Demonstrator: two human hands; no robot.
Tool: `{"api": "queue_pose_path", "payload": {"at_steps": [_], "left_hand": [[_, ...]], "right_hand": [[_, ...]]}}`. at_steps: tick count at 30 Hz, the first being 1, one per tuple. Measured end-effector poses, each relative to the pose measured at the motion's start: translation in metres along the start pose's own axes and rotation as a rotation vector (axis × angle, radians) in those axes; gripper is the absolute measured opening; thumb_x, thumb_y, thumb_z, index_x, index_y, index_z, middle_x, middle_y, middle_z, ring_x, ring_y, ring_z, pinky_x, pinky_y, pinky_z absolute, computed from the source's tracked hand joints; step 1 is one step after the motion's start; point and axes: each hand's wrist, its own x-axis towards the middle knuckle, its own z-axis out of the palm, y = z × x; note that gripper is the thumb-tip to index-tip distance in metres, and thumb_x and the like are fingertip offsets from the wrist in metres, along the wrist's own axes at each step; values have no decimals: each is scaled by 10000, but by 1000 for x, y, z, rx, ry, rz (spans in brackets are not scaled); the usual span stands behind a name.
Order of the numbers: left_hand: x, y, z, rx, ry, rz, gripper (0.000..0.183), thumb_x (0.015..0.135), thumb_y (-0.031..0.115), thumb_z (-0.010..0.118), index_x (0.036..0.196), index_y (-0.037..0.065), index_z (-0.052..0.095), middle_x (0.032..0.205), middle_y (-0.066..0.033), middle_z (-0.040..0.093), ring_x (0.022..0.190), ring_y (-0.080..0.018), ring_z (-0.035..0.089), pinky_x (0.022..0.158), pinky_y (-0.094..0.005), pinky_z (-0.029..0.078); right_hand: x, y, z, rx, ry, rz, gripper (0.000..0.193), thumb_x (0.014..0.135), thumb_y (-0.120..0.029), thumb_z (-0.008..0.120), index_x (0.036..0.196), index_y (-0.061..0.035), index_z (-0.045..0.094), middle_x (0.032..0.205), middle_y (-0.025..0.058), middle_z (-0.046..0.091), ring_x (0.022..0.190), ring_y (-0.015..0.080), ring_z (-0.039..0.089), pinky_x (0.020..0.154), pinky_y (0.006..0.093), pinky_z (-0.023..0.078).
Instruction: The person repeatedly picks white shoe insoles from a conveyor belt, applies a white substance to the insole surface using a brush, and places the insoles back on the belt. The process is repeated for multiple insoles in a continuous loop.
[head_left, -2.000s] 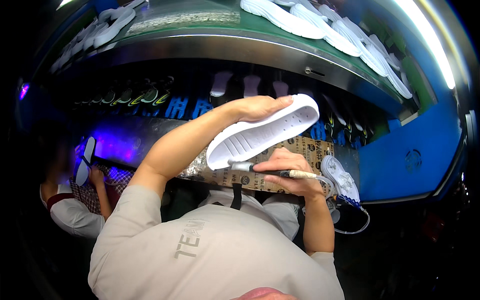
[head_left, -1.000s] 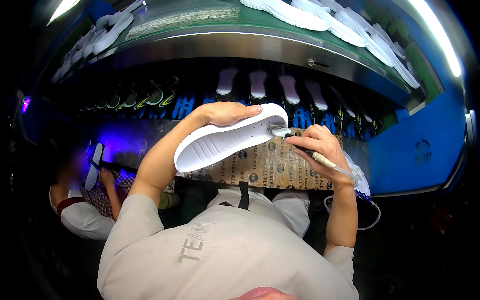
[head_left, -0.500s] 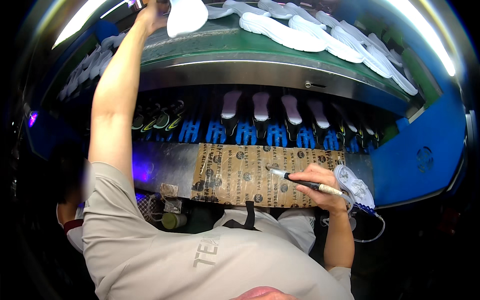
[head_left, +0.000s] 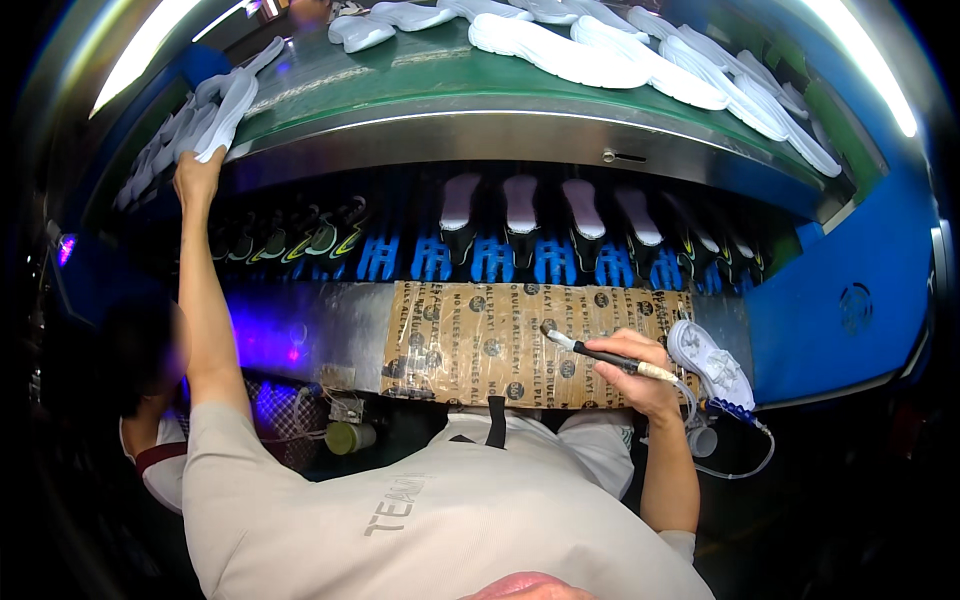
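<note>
Stretched out to the far left, my left hand (head_left: 198, 175) grips the near end of a white shoe sole (head_left: 236, 104), which lies at the edge of the upper green belt (head_left: 400, 85) beside other white soles. My right hand (head_left: 645, 378) is closed round the black handle of a glue brush (head_left: 600, 352). The bristles point up and left, above a sheet of printed brown cardboard (head_left: 460, 345) on the metal ledge. A thin clear tube (head_left: 765, 450) runs near the brush's rear end. Just right of that hand lies a white sole with wads on it (head_left: 710, 365).
Below the belt's metal edge (head_left: 480, 140), shoe uppers on lasts (head_left: 520, 205) hang in blue holders (head_left: 492, 265). White soles (head_left: 560, 55) crowd the belt's back right. Blue machine panels (head_left: 850, 290) flank the right side. Another person (head_left: 150, 360) is at the left.
My left hand has swung left and nearer, from the back of the belt to its left end; the sole there lies among others. My right hand with the brush has barely moved.
</note>
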Motion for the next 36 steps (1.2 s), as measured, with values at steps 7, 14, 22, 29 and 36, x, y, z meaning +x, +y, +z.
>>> {"api": "queue_pose_path", "payload": {"at_steps": [7,14,22,29,36], "left_hand": [[-167,68,-31,-2200,-291,-341,550,894,293,659,1339,-4,531,1411,-310,524,1321,-560,488,1138,-760,327],[-304,180,29,-2293,-527,-769,654,921,410,391,1317,-78,572,1216,-226,679,1160,-391,656,1077,-536,511],[-445,244,14,-2066,-1344,-1133,809,1053,613,180,1465,0,509,1341,-264,645,1160,-388,686,1008,-517,577],[-457,265,23,-2022,-1457,-928,822,1071,674,73,1542,102,427,1347,-218,624,1265,-350,636,1045,-493,570],[-453,275,26,-2069,-1302,-870,745,1091,641,191,1535,99,440,1455,-152,565,1332,-287,585,1121,-462,513]], "right_hand": [[-4,38,12,436,377,186,236,885,-1,716,1121,-9,732,1003,28,716,870,99,627,811,232,485],[2,49,24,772,481,176,325,920,-96,736,1210,29,655,994,45,671,804,89,546,766,223,448],[18,8,65,423,278,181,209,904,-37,720,1110,-40,754,982,22,727,822,86,633,739,220,503],[67,-3,96,-199,319,-178,228,841,-16,748,1067,-7,778,890,102,758,768,202,684,815,357,494],[66,5,98,-34,82,-327,270,816,-45,805,1087,-50,807,922,89,770,794,200,667,857,366,478]]}}
